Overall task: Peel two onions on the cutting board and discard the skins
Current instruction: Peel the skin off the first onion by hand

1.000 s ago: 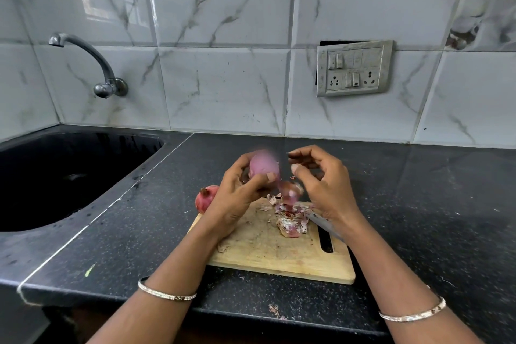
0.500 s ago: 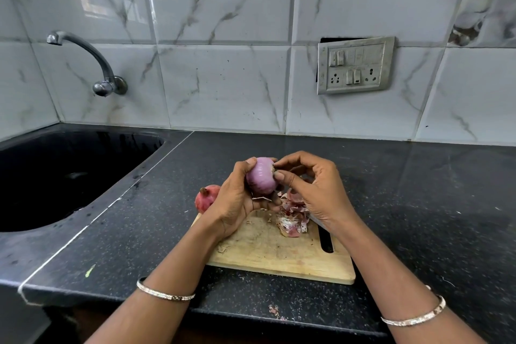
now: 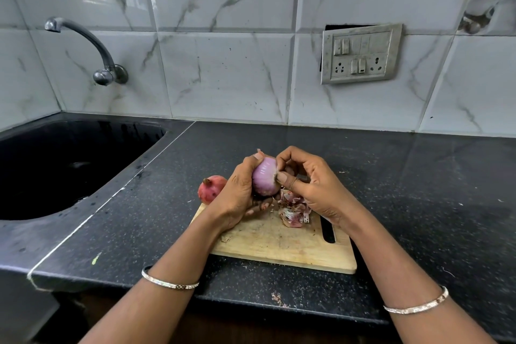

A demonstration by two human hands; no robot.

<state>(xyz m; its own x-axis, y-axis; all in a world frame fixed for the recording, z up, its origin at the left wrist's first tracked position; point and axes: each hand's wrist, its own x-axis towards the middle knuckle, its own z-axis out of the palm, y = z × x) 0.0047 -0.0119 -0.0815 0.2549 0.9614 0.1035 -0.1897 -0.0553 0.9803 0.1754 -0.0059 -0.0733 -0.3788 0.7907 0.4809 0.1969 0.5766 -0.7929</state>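
My left hand (image 3: 237,193) grips a pale purple peeled onion (image 3: 264,177) above the wooden cutting board (image 3: 279,243). My right hand (image 3: 312,184) has its thumb and fingers curled against the onion's right end, pinching at it. A second onion (image 3: 210,188), red with its skin on, lies at the board's far left corner, just behind my left hand. A pile of torn onion skins (image 3: 293,209) sits on the board under my right hand.
A black sink (image 3: 69,165) with a metal tap (image 3: 83,47) lies to the left. The black granite counter (image 3: 418,190) stretches right. A switch panel (image 3: 361,53) is on the tiled wall. Skin scraps (image 3: 277,299) lie at the counter's front edge.
A piece of skin dropped from my right hand onto the pile. My right hand then came back to the onion's right end, and my left hand turned the onion slightly.
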